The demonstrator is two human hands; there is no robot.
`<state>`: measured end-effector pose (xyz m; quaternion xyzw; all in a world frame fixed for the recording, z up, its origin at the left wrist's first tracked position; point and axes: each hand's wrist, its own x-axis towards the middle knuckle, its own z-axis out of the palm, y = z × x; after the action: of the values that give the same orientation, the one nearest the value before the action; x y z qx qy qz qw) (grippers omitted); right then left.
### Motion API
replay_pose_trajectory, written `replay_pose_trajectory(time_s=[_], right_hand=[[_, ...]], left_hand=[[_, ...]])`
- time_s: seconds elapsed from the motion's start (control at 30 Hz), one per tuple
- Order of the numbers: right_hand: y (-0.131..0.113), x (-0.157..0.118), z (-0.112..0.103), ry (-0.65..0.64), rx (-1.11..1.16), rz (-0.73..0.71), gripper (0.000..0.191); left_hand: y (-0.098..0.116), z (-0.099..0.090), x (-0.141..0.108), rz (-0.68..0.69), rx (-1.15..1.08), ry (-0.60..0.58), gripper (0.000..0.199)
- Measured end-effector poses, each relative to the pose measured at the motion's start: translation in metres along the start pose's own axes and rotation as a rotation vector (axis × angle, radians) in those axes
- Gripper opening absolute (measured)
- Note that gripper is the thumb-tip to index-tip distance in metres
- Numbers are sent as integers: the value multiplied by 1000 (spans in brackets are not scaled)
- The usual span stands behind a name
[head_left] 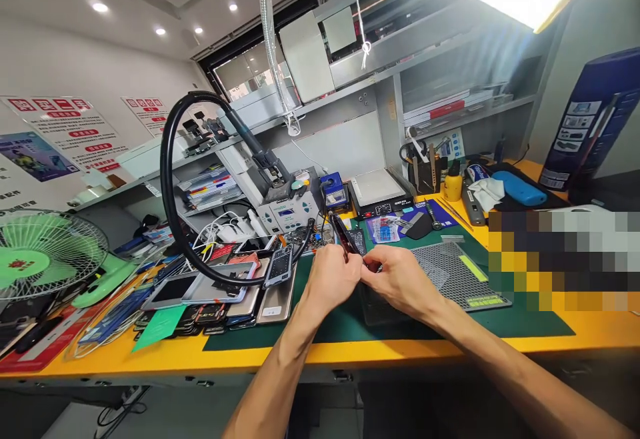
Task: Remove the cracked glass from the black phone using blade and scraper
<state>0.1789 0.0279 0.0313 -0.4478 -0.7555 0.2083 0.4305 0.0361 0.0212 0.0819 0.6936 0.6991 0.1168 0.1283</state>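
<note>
Both hands meet over the green work mat (310, 329). A dark, thin phone (341, 231) stands tilted up from my left hand (331, 276), whose fingers are closed around its lower end. Right beside it shows a black panel with pale print (357, 240); whether it belongs to the phone I cannot tell. My right hand (394, 275) is closed at the phone's lower edge, fingertips pressed close to the left hand. What lies between these fingertips is hidden. Under the right forearm is a grey perforated pad (450, 269) with yellow-green labels.
Left of the mat are stacked phones and tablets (225, 286), with a black hose (167, 179) looping over them. A soldering station (290, 212) stands behind. Further left is a green fan (30, 259). At the right are a yellow bottle (453, 186) and blue pouch (520, 188).
</note>
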Motion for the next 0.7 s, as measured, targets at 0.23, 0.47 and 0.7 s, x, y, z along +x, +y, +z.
replay_pose_trajectory(time_s=[0.23,0.47,0.7], right_hand=[[-1,1,-1,-4,0,15,33],[0,-1,0,-6,10,34,37],[-2,-1,0,-6,25,26,38]], left_hand=[[-1,3,2,2,-4,2,28],[0,4,0,2,-11,15,29],[-1,6,0,-5,-1,20,29]])
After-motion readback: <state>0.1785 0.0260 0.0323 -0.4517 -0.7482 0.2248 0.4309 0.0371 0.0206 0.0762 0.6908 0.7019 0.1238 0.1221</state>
